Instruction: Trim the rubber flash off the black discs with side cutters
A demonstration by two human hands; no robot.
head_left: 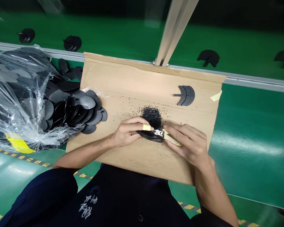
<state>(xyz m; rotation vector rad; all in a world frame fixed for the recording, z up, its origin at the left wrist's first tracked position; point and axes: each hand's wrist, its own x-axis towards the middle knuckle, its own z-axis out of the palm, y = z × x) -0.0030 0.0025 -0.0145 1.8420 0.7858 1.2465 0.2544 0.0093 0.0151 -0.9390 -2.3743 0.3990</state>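
My left hand [129, 130] is closed on a black round plastic part [149, 135], its fingertip wrapped in tan tape. My right hand [188, 142] is closed round a small tool with a tan handle [172, 139] whose metal tip [159, 133] rests on the part's edge. Both hands sit over a sheet of brown cardboard [132, 82]. Just beyond them lies a heap of black shavings [151, 116]. One finished-looking black part [186, 95] lies further back on the cardboard.
A clear plastic bag [16, 97] spills several black discs [82, 108] onto the cardboard's left edge. Behind a metal rail [251, 80] runs a green conveyor belt [123, 37] carrying black parts [72, 43]. A metal post [174, 28] rises at the middle.
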